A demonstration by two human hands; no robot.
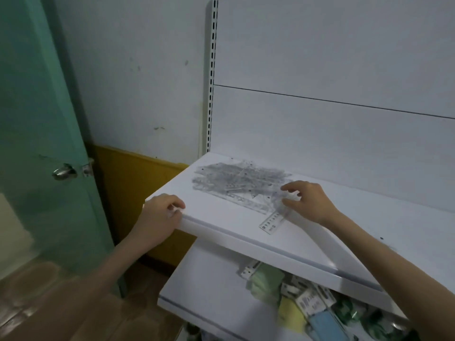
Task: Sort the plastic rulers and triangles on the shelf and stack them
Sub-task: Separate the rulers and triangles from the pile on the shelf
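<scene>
Jumbled pile of clear plastic rulers and triangles (pixel 236 183) lies flat on the white shelf (pixel 221 217), back left. Probably light, thin, bendy and slick, hard to lift flat; best taken by an end or edge. Right hand (pixel 307 200) fingers (pixel 291 195) curl, seemingly pinching one clear ruler (pixel 273 221) by its far end. Left hand (pixel 160 215) fingers curl over the shelf's front corner.

Looks like a small shop, probably stationery: white retail shelf (pixel 221 217) on a slotted upright (pixel 211 94), clear rulers (pixel 236 180) piled on top, barcoded packs (pixel 305 301) jumbled on the lower shelf (pixel 209 279).
</scene>
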